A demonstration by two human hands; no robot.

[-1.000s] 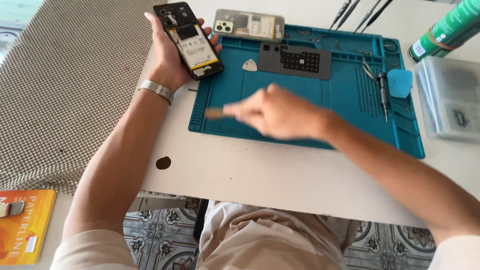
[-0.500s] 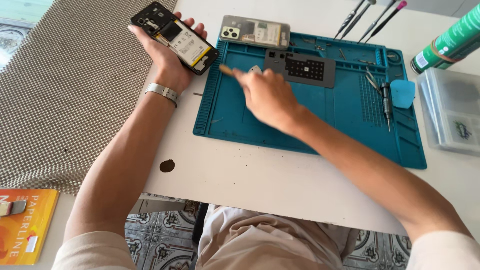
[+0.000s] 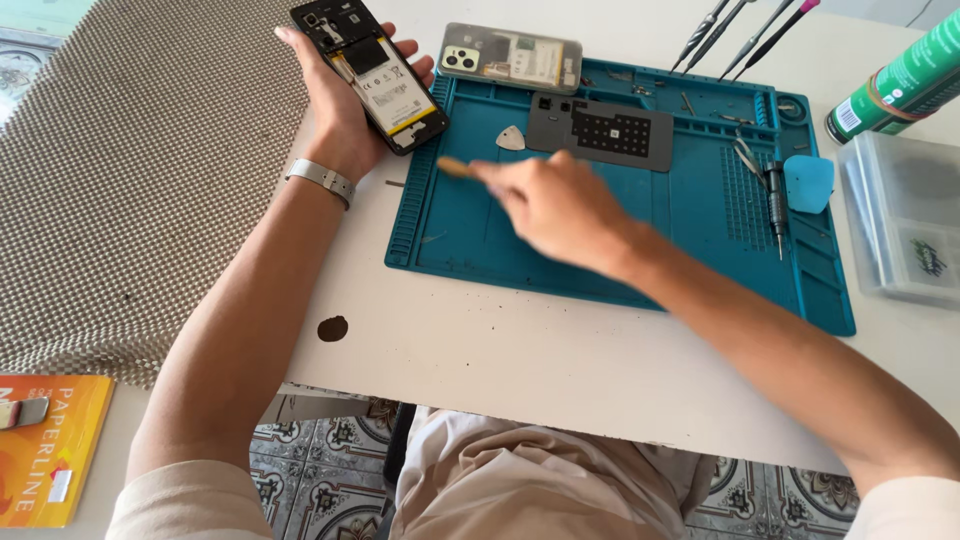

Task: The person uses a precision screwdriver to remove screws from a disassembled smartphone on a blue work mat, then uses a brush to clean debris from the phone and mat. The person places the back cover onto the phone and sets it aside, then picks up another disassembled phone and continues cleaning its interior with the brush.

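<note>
- Left hand (image 3: 345, 110): raised over the far left edge of the white worktop (image 3: 520, 360), fingers wrapped round an opened smartphone (image 3: 370, 72); a metal bracelet (image 3: 320, 181) sits on the wrist.
- Opened smartphone: back cover off, battery and dark boards showing, held tilted, its lower end just above the left rim of the repair mat.
- Right hand (image 3: 555, 205): over the left half of the blue silicone repair mat (image 3: 690, 250), blurred; fingers pinched narrow on a small tan tool (image 3: 455, 167) whose tip points left towards the phone. What kind of tool it is cannot be told.
- Blue silicone repair mat: lies flat on the worktop, with ribbed trays along its far and right sides.
- Grey perforated plate (image 3: 610, 130): on the far part of the mat, just beyond the right hand.
- White triangular pick (image 3: 511, 138): on the mat, just left of the plate.
- Phone back cover (image 3: 512, 57): pale, with camera cut-outs, lying at the mat's far edge.
- Screwdriver (image 3: 776, 205): dark, on the mat's right side, beside tweezers (image 3: 745, 158) and a blue pick (image 3: 808, 183).
- Further tools (image 3: 745, 25): thin handles fanned out beyond the mat.
- Green spray can (image 3: 895, 85): on its side at the far right.
- Clear plastic box (image 3: 905, 230): right of the mat.
- Dotted grey cloth (image 3: 140, 180): left of the worktop.
- Orange paper pack (image 3: 45, 450): near left corner.
</note>
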